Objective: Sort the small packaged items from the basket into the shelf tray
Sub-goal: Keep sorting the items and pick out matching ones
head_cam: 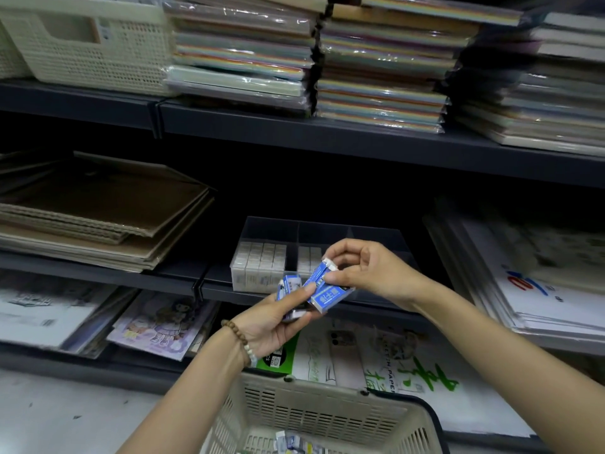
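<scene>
My left hand [271, 319], with a bead bracelet on the wrist, grips a bunch of small blue-and-white packets [289, 285]. My right hand [363, 270] pinches one of these blue packets [319, 276] at its upper end, just above the left hand. Behind both hands a clear divided shelf tray [314, 231] holds rows of white packets [258, 260] in its left compartment and some in the middle one. The beige basket [314, 411] stands below, with a few packets [294, 442] lying on its bottom.
Cardboard sheets [98, 208] are stacked left of the tray and large white paper pads [540, 283] lie to its right. Wrapped paper packs [376, 70] and a beige crate [88, 44] fill the upper shelf. Sketch pads [376, 358] lie on the bottom shelf behind the basket.
</scene>
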`<state>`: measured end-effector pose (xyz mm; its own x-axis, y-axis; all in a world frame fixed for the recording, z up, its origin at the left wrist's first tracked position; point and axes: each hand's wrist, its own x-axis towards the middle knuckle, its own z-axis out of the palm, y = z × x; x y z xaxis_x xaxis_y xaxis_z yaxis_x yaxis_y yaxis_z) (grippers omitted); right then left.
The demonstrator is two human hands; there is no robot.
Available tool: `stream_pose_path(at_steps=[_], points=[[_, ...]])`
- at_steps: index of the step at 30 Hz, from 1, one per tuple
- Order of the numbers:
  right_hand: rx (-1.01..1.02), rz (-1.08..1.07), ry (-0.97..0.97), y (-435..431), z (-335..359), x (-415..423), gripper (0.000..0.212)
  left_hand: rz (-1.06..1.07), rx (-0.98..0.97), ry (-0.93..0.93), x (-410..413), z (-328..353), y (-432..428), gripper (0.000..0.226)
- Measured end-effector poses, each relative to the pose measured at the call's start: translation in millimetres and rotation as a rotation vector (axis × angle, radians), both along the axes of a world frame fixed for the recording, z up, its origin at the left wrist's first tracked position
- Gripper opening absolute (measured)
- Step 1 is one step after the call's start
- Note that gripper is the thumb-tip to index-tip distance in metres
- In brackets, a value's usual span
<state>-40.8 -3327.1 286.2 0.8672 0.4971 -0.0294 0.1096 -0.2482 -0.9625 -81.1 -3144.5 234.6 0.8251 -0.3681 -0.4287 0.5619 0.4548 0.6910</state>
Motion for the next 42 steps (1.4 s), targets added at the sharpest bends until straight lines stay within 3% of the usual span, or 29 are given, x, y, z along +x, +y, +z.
stream_pose_path(at_steps=[5, 11, 16, 23, 29, 34, 38, 42], points=[[0.09, -0.115, -0.002, -3, -6, -10, 0.048, 0.094, -0.087, -0.003, 0, -1, -5, 0.025], [0.229, -0.226, 0.057, -16, -9, -18, 0.035, 0.211, -0.158, 0.075, 1, -7, 4, 0.025], [0.073, -0.106, -0.006, -14, -7, -23, 0.036, 0.107, -0.121, 0.046, -6, -4, -3, 0.035], [-0.029, -0.17, -0.139, -13, -4, -27, 0.044, 0.001, -0.047, 0.029, -10, 1, -2, 0.026], [0.007, -0.05, 0.076, -15, -5, -27, 0.044, -0.03, -0.039, 0.064, -8, 6, -1, 0.036], [0.063, 0.023, 0.144, -20, -2, -18, 0.044, -0.029, 0.005, 0.016, -1, 5, -5, 0.042], [0.077, -0.124, 0.014, -26, 7, 10, 0.043, 0.128, 0.016, -0.037, 12, 2, -1, 0.024], [-0.282, -0.284, -0.226, -29, 14, 47, 0.048, 0.279, 0.036, -0.082, 19, -1, 16, 0.036]])
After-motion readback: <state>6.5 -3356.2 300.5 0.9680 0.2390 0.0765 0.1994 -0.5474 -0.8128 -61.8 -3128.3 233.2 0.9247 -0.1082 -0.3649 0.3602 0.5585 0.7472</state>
